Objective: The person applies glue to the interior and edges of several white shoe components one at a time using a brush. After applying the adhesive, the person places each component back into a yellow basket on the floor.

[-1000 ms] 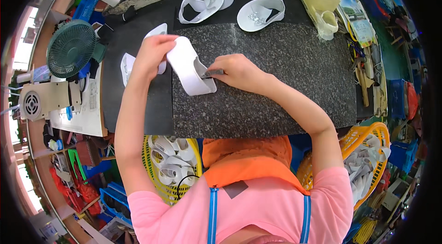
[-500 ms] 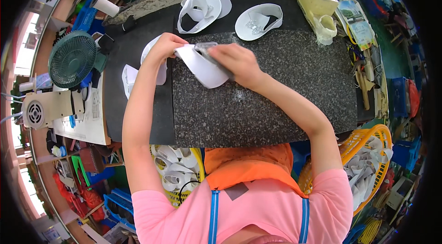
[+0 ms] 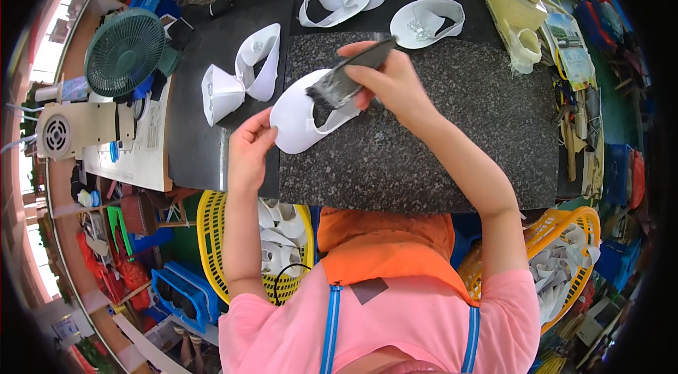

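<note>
A white sun-visor piece (image 3: pixel 291 118) lies tilted over the dark speckled slab (image 3: pixel 438 148). My left hand (image 3: pixel 250 146) pinches its left edge between thumb and fingers. In my right hand (image 3: pixel 401 88) is a flat brush (image 3: pixel 369 58) with a dark handle and dark bristles. The bristles are at the visor's inner curved edge; whether they press on it I cannot tell. To the left of the slab stand two curled white visor pieces, one upper (image 3: pixel 263 56) and one lower (image 3: pixel 222 95).
Two more white visors (image 3: pixel 340 0) (image 3: pixel 426 23) sit along the far side. A crusted yellowish container (image 3: pixel 515 7) stands far right, a green fan (image 3: pixel 126 52) at left. Yellow baskets (image 3: pixel 212 233) (image 3: pixel 583 282) of white pieces flank me below the worktop.
My left hand has moved down toward me and now holds the visor's left edge. The visor is turned, and my right hand with the brush has risen. The view has shifted slightly.
</note>
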